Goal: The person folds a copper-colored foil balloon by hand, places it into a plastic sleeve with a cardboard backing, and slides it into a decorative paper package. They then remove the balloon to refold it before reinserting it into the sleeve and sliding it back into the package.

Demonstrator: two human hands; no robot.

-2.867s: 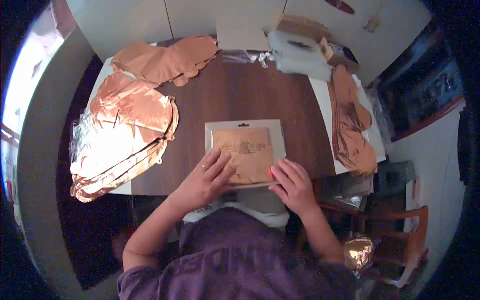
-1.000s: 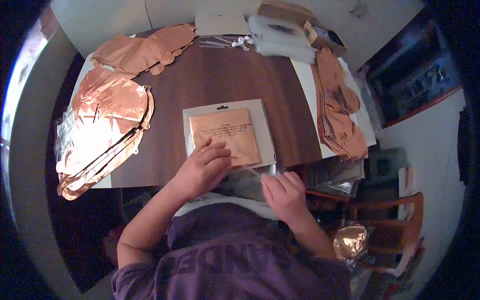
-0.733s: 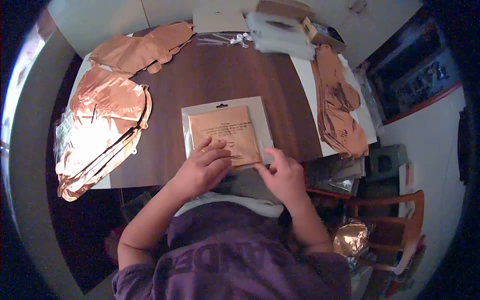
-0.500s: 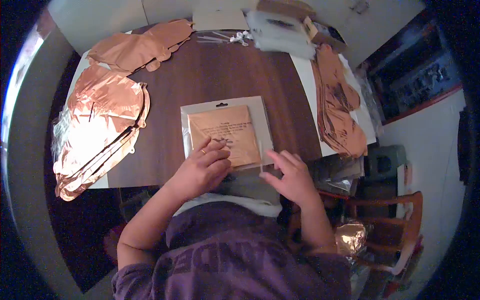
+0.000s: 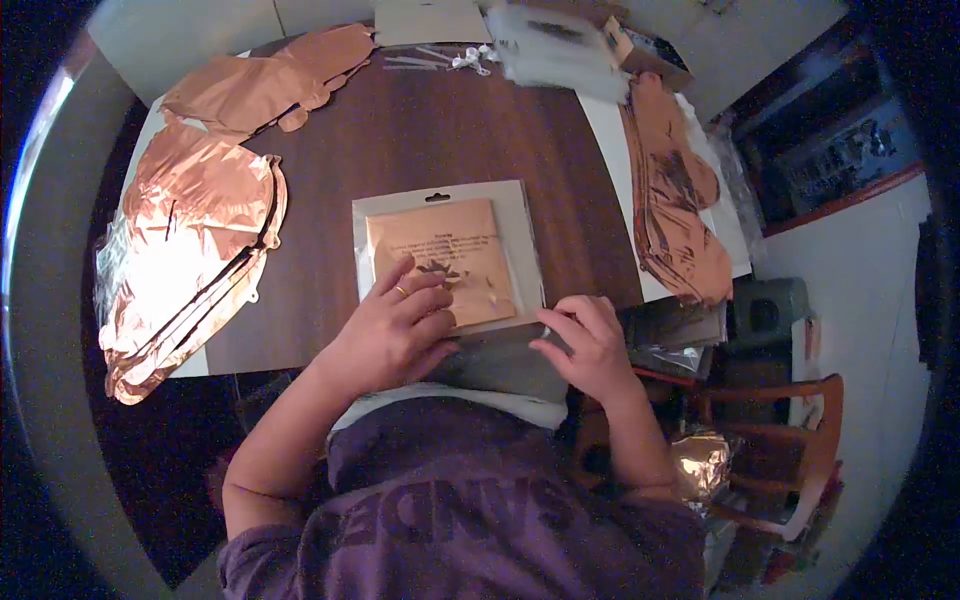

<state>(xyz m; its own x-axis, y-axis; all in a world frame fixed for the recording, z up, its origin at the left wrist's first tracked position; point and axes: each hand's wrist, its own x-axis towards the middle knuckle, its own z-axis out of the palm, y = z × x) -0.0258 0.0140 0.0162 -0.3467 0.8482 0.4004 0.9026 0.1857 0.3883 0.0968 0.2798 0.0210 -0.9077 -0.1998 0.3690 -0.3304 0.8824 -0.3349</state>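
A clear plastic packet (image 5: pixel 527 240) with a hang hole and a pale backing lies on the table in front of me. Inside it is a folded copper-coloured foil sheet (image 5: pixel 400 232) with dark printed text. My left hand (image 5: pixel 402 322) rests over the packet's lower left part, fingers loosely bent and apart, a ring on one of them. By the packet's lower right corner is my right hand (image 5: pixel 588 345). Its index finger and thumb are parted, with the index fingertip right at the packet's edge.
Flat copper foil balloons lie at the left (image 5: pixel 200 210), back left (image 5: pixel 265 90) and right (image 5: pixel 675 200) of the brown table (image 5: pixel 400 120). Clear plastic bags (image 5: pixel 555 50), white ribbon (image 5: pixel 472 60) and a box (image 5: pixel 650 55) sit at the back. A wooden chair (image 5: pixel 820 440) stands at the right.
My right hand has shifted slightly right and down, off the packet's right side; a thin clear strip by its fingers no longer shows. The left hand stays on the packet.
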